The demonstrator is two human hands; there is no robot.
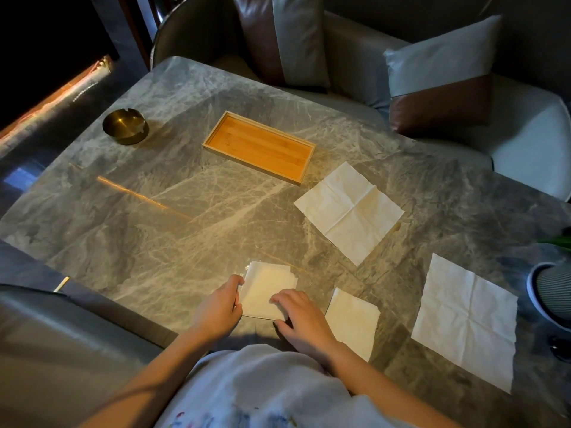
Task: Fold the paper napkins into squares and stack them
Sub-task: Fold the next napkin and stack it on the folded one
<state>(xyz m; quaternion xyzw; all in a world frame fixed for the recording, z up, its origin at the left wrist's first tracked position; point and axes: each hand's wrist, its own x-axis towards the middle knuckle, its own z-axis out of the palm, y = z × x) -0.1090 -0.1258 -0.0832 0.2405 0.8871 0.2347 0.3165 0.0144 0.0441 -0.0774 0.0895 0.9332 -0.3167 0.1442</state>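
A folded white napkin (266, 284) lies near the front edge of the marble table (148, 217). My left hand (220, 307) touches its left edge with the fingertips. My right hand (301, 318) rests flat on its lower right corner, pressing it down. To the right of it lies a second folded napkin (352, 322), partly under my right wrist. Two unfolded napkins with crease lines lie flat: one (349, 211) at mid-table right, one (466, 322) at the front right.
A shallow wooden tray (304, 176) sits toward the back of the table. A brass ashtray (125, 126) stands at the back left. A ribbed pot with a plant (553, 291) is at the right edge. Cushioned seats surround the table.
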